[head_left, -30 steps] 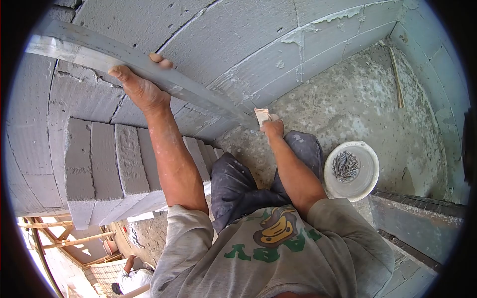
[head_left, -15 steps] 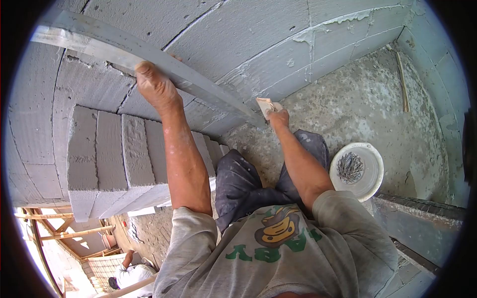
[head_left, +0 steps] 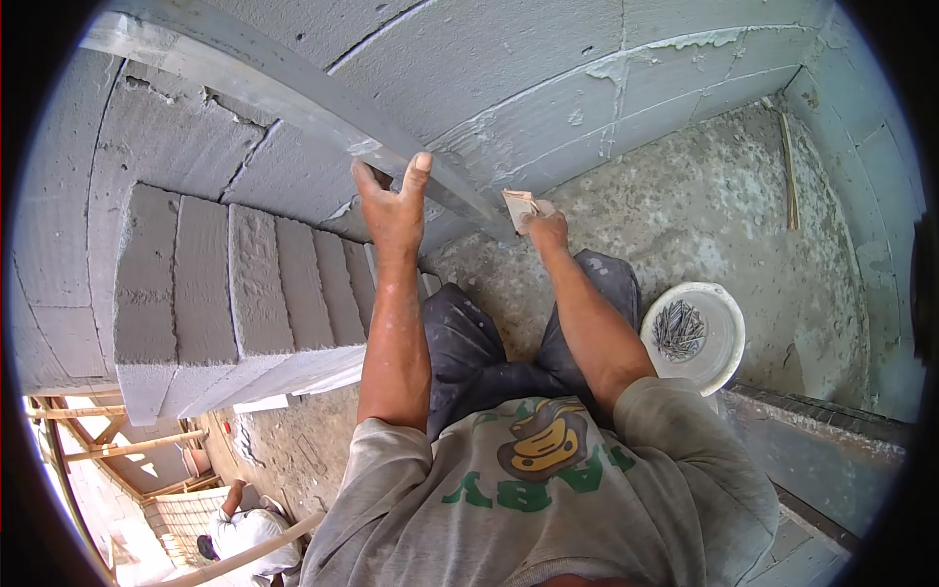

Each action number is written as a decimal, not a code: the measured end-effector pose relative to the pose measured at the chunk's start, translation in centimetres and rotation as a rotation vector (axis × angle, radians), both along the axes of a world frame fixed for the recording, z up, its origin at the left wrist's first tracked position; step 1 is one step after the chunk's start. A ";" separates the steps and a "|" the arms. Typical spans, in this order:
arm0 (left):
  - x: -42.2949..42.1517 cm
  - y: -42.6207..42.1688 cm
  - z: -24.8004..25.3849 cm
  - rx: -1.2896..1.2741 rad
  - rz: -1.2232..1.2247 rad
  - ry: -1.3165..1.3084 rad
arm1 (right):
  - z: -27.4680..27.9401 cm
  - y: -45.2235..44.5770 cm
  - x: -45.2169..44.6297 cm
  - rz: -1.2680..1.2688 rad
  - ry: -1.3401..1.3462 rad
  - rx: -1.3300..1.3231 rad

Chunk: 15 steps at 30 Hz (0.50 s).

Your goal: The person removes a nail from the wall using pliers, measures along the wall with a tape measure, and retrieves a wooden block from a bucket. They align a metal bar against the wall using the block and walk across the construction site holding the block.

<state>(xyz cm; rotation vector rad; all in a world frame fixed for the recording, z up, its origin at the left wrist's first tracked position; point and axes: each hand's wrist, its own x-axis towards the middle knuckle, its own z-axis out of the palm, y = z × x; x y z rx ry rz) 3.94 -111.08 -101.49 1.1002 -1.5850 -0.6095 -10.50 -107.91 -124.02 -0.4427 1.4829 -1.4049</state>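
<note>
A long grey post (head_left: 284,86) runs from the upper left down to the floor, close to the block wall (head_left: 489,83). My left hand (head_left: 393,205) is open beside the lower half of the post, thumb and fingers spread apart; whether it touches the post I cannot tell. By the foot of the post, my right hand (head_left: 548,228) is closed around a small flat piece of wood (head_left: 518,205). The fingers on its far side are partly hidden.
A stack of grey blocks (head_left: 259,279) stands on the left. A white bucket (head_left: 729,338) holding nails (head_left: 679,330) is at my right. A wooden strip (head_left: 788,171) lies by the far wall. Another person (head_left: 249,538) bends down among bamboo poles at lower left.
My left hand has let go of the post higher up and moved right, opening its fingers. My right hand stays near the post's foot with the wood. The view has shifted slightly.
</note>
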 end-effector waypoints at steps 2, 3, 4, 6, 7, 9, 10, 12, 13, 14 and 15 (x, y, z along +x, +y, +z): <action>0.5 0.1 -1.0 0.042 -0.033 0.030 | 0.1 0.1 0.0 0.007 -0.026 -0.005; 0.7 0.2 -1.7 0.026 0.004 0.004 | 0.1 0.1 0.0 0.014 -0.035 -0.003; 0.9 0.4 -2.4 0.010 0.040 -0.021 | 0.3 0.2 -0.1 0.022 -0.044 -0.003; 1.3 1.2 -3.5 0.020 0.119 -0.055 | 0.6 0.3 -0.1 0.035 -0.078 0.006; 1.6 1.8 -4.0 0.047 0.161 -0.064 | 1.2 0.5 0.0 0.042 -0.102 0.016; 2.4 3.0 -5.3 0.119 0.225 -0.104 | 2.7 1.0 0.1 0.054 -0.134 0.030; 3.0 3.6 -6.2 0.164 0.246 -0.135 | 3.5 1.3 0.1 0.061 -0.141 0.036; 4.1 4.7 -8.2 0.257 0.236 -0.190 | 4.4 1.8 -0.1 0.109 -0.175 0.043; 4.7 5.3 -9.2 0.305 0.205 -0.214 | 4.7 2.0 -0.4 0.152 -0.202 0.046; 5.1 5.8 -10.1 0.353 0.173 -0.239 | 4.8 2.4 -0.8 0.195 -0.230 0.050; 5.4 6.1 -10.8 0.379 0.155 -0.211 | 4.9 2.9 -1.0 0.228 -0.267 0.016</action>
